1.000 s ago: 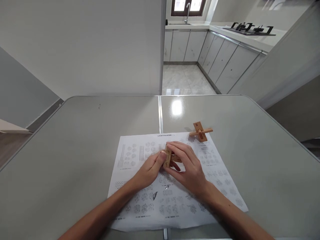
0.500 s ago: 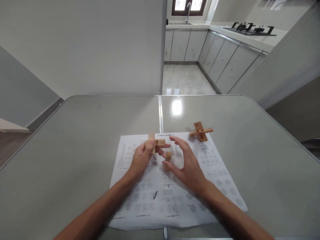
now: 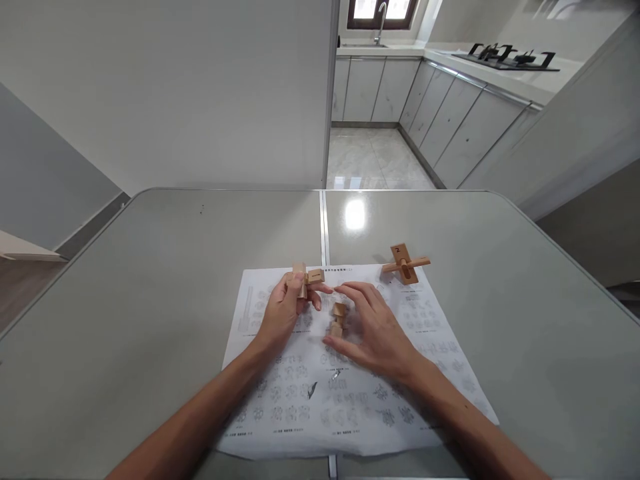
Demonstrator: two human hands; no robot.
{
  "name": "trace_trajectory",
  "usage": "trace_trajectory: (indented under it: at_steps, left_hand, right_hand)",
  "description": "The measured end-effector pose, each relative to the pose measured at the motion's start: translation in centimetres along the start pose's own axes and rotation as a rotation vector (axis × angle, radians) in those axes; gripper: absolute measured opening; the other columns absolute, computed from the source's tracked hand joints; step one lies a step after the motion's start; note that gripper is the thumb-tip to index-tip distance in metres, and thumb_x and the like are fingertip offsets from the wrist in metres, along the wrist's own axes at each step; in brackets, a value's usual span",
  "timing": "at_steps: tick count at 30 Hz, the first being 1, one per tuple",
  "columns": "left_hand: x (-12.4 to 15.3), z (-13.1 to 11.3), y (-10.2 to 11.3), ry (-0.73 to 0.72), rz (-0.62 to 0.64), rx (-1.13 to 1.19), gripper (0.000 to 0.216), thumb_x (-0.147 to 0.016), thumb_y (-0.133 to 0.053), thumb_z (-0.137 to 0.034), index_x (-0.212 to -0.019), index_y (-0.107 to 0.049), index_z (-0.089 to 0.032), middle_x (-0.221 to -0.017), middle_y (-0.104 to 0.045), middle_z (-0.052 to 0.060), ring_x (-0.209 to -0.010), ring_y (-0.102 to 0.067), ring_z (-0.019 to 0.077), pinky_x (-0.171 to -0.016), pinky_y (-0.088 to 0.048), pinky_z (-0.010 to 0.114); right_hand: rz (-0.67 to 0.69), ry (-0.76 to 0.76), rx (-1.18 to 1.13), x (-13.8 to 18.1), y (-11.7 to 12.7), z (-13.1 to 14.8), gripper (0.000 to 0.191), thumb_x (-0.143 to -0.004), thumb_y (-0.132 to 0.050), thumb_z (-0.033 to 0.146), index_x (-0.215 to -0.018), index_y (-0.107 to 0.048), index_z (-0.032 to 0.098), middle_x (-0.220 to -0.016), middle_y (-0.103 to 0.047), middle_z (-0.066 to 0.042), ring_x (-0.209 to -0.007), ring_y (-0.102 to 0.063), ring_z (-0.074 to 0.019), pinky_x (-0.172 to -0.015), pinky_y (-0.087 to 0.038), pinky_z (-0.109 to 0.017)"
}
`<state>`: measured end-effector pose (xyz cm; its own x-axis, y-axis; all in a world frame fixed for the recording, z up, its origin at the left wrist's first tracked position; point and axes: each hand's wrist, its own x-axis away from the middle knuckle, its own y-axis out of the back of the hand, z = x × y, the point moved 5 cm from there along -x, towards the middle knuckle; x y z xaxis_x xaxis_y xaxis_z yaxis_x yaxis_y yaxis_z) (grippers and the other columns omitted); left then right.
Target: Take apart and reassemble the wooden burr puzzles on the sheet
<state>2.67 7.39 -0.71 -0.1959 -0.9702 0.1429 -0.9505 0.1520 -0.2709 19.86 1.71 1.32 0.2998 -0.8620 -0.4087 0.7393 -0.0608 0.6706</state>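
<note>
Pinched in my left hand (image 3: 283, 303) are crossed wooden puzzle pieces (image 3: 315, 276), pale, with a dark mark on one end; my fingers hide part of them. My right hand (image 3: 373, 327) is open, its thumb and fingers spread around a notched wooden puzzle piece (image 3: 338, 320) lying on the printed sheet (image 3: 360, 427). I cannot tell whether the fingers touch that piece. The fingertips of both hands come close together above it. Beyond my right hand, at the sheet's far right edge, rests a joined pair of wooden pieces (image 3: 404, 264) marked with a 2.
The sheet lies on a grey-green table (image 3: 125, 320) with a metal seam (image 3: 324, 227) down its middle. Small dark scraps (image 3: 312, 390) lie on the paper. Past the table stand a white wall panel (image 3: 225, 93) and a kitchen with a hob (image 3: 505, 60).
My left hand has shifted slightly left and turned its pieces, so the marked end faces me. My right hand's fingers have lowered around the piece on the sheet.
</note>
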Motion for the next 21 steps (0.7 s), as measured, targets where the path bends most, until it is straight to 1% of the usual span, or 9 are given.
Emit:
trace_trajectory:
  at_steps: [4,6,9,11,14,17,19,21]
  left_hand:
    - [-0.2,0.0,0.1,-0.017,-0.010,0.033,0.037,-0.101,-0.063,-0.054,-0.096,-0.057,-0.018,-0.088,-0.078,0.007,-0.066,-0.063,0.0144,-0.069,-0.048,0.030]
    - [-0.2,-0.1,0.1,-0.027,-0.005,0.031,0.037,-0.100,-0.066,-0.053,-0.096,-0.058,-0.018,-0.083,-0.074,0.005,-0.065,-0.061,0.0137,-0.064,-0.046,0.028]
    - [-0.2,-0.2,0.0,-0.039,0.001,0.026,0.037,-0.099,-0.067,-0.054,-0.097,-0.060,-0.018,-0.077,-0.067,0.001,-0.063,-0.056,0.0118,-0.060,-0.044,0.026]
    - [-0.1,-0.2,0.0,-0.037,0.006,0.020,0.038,-0.099,-0.067,-0.055,-0.099,-0.061,-0.018,-0.074,-0.064,-0.001,-0.061,-0.053,0.0109,-0.059,-0.042,0.025]
    - [0.1,-0.3,-0.1,-0.031,0.034,-0.019,0.040,-0.100,-0.064,-0.058,-0.104,-0.062,-0.019,-0.078,-0.064,-0.001,-0.058,-0.050,0.0096,-0.057,-0.040,0.025]
    - [0.3,-0.4,-0.3,-0.033,0.076,-0.111,0.041,-0.100,-0.063,-0.061,-0.103,-0.062,-0.020,-0.078,-0.061,-0.003,-0.055,-0.051,0.0095,-0.057,-0.040,0.026]
    - [0.6,-0.4,-0.6,-0.047,0.127,-0.167,0.040,-0.101,-0.062,-0.060,-0.103,-0.060,-0.020,-0.073,-0.058,-0.004,-0.057,-0.055,0.0117,-0.060,-0.043,0.028]
    - [0.8,-0.4,-1.0,-0.059,0.186,-0.196,0.039,-0.104,-0.059,-0.059,-0.105,-0.059,-0.020,-0.070,-0.059,-0.004,-0.059,-0.058,0.0136,-0.065,-0.046,0.030]
  right_hand:
    - [0.018,0.004,0.022,0.0,-0.2,0.0,0.073,-0.085,-0.084,0.042,-0.146,-0.047,0.025,-0.136,-0.062,-0.016,-0.126,-0.060,-0.0370,-0.102,-0.059,-0.061]
    - [0.030,0.009,0.042,0.0,-0.4,0.1,0.066,-0.084,-0.084,0.040,-0.140,-0.052,0.024,-0.133,-0.062,-0.016,-0.123,-0.061,-0.0370,-0.101,-0.059,-0.061]
    - [0.032,0.005,0.046,-0.1,-0.6,0.0,0.049,-0.086,-0.082,0.031,-0.128,-0.058,0.024,-0.127,-0.064,-0.015,-0.118,-0.064,-0.0351,-0.098,-0.061,-0.058]
    - [0.007,0.005,0.015,-0.1,-0.5,-0.2,0.049,-0.086,-0.083,0.030,-0.128,-0.058,0.024,-0.127,-0.066,-0.014,-0.118,-0.065,-0.0342,-0.098,-0.061,-0.057]
    - [-0.044,-0.018,-0.083,-0.1,-0.2,-0.4,0.053,-0.089,-0.083,0.034,-0.133,-0.057,0.024,-0.128,-0.070,-0.014,-0.117,-0.069,-0.0323,-0.097,-0.063,-0.055]
    - [-0.109,-0.089,-0.217,-0.1,0.5,-0.7,0.050,-0.089,-0.084,0.037,-0.132,-0.061,0.025,-0.123,-0.073,-0.011,-0.111,-0.073,-0.0292,-0.096,-0.065,-0.051]
    - [-0.163,-0.157,-0.309,-0.2,0.9,-1.0,0.048,-0.089,-0.084,0.038,-0.130,-0.064,0.025,-0.119,-0.073,-0.009,-0.107,-0.074,-0.0272,-0.096,-0.066,-0.049]
    - [-0.204,-0.231,-0.418,-0.2,1.1,-1.4,0.046,-0.090,-0.083,0.039,-0.130,-0.066,0.025,-0.119,-0.073,-0.008,-0.108,-0.074,-0.0259,-0.099,-0.066,-0.047]
